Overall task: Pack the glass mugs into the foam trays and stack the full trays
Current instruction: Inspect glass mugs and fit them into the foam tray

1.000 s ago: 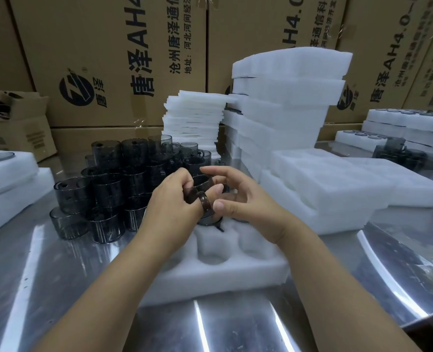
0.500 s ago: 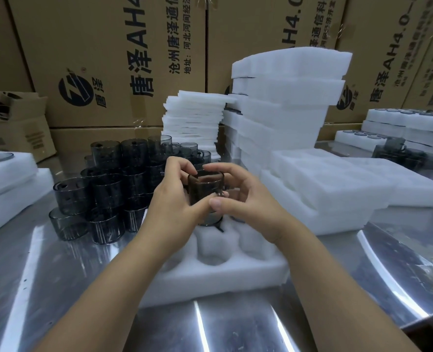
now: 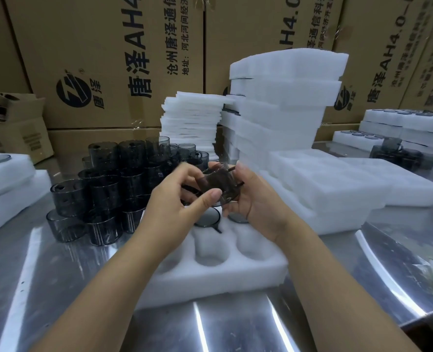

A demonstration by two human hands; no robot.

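A smoky grey glass mug (image 3: 219, 181) is held tilted between both hands above the white foam tray (image 3: 215, 273). My left hand (image 3: 177, 199) pinches its near side with thumb and fingers. My right hand (image 3: 256, 199) curls around its right side. The tray lies on the steel table just below, with several round pockets showing. Two mugs (image 3: 208, 219) sit in its far pockets, partly hidden by my hands. A cluster of stacked grey mugs (image 3: 108, 184) stands to the left of my hands.
A tall stack of foam trays (image 3: 281, 105) and thin foam sheets (image 3: 192, 123) stand behind. Low foam trays (image 3: 349, 184) lie at the right, with filled trays (image 3: 398, 125) and more mugs (image 3: 398, 153) further right. Foam blocks (image 3: 4, 184) sit left. Cardboard boxes (image 3: 103, 59) wall the back.
The mug was upright between my hands half a second ago; now it is tipped over at an angle and blurred. Both hands stay in nearly the same place above the tray.
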